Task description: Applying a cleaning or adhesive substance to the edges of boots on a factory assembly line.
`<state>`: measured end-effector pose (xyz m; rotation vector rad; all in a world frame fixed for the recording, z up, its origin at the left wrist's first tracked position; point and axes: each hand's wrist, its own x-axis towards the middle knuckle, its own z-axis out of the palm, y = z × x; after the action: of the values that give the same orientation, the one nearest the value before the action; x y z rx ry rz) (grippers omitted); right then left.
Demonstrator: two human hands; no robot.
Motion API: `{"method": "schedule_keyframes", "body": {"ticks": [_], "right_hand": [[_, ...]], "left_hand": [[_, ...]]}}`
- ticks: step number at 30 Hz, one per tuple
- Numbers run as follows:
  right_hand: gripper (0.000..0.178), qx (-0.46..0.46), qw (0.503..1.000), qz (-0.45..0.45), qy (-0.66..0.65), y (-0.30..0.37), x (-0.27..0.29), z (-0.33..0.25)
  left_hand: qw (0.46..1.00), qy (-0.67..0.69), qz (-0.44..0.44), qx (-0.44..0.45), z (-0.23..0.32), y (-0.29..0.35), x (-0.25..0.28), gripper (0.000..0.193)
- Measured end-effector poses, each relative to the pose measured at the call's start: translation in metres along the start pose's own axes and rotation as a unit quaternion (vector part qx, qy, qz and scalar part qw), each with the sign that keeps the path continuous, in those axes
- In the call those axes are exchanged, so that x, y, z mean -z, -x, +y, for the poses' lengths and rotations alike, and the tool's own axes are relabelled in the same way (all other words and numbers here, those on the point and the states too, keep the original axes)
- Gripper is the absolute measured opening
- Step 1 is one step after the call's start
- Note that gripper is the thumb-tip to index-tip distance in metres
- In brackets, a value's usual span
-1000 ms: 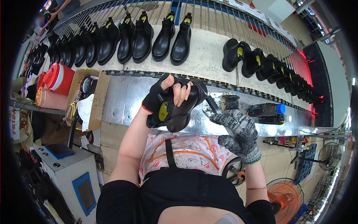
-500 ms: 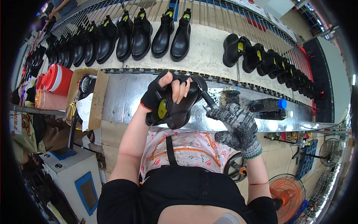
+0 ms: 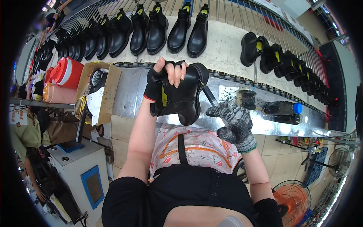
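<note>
My left hand (image 3: 165, 79), in a black fingerless glove, grips a black ankle boot (image 3: 181, 92) by its upper, fingers bent over the leather. The boot lies tilted on its side above the metal ledge, its sole edge turned right and its yellow-lined opening beside my wrist. My right hand (image 3: 236, 123), in a grey knitted glove, is closed around the lower end of a slim dark stick-shaped tool (image 3: 210, 96). The tool's tip meets the boot's sole edge; its exact kind is unclear. Beyond the right hand lies a dark, stained pad (image 3: 247, 99) on a smudged white sheet (image 3: 228, 93).
Black boots (image 3: 198, 34) stand in a row on the white-topped conveyor (image 3: 223, 47), with more (image 3: 270, 56) at right. A cardboard box (image 3: 109, 94) with a brush and yellow scissors (image 3: 80, 104) sits left, near a red jug (image 3: 68, 72). Dark bottles (image 3: 280, 108) lie right.
The boot has turned in my left hand, showing more of its side. The tool stays at the sole edge. The whole view has shifted, moving the surroundings rightward.
</note>
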<state>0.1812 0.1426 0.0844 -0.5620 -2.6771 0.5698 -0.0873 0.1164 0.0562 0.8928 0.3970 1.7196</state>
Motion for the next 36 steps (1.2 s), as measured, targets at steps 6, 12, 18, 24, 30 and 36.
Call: {"method": "schedule_keyframes", "body": {"ticks": [6,12,18,24,30,36], "right_hand": [[0.056,0.015,1.0,0.026,0.004,-0.003,-0.038,0.004],[0.052,0.003,0.999,0.022,-0.035,0.003,-0.066,0.012],[0.039,-0.005,0.998,0.009,-0.066,0.001,-0.066,0.007],[0.033,-0.01,0.994,-0.005,-0.107,0.003,-0.066,0.014],[0.029,0.016,0.992,-0.027,-0.124,0.007,-0.055,0.018],[0.026,0.004,0.981,-0.039,-0.191,0.023,-0.058,0.025]], "left_hand": [[0.999,0.006,0.039,-0.027,0.005,0.001,0.019,0.063],[0.998,0.026,0.019,-0.054,0.007,0.002,0.04,0.064],[0.997,0.043,0.021,-0.061,0.008,0.001,0.054,0.065],[0.996,0.05,0.008,-0.068,0.01,0.004,0.067,0.064],[0.997,0.049,-0.019,-0.063,0.01,0.002,0.079,0.063],[0.998,0.034,-0.007,-0.061,0.008,0.001,0.091,0.063]]}}
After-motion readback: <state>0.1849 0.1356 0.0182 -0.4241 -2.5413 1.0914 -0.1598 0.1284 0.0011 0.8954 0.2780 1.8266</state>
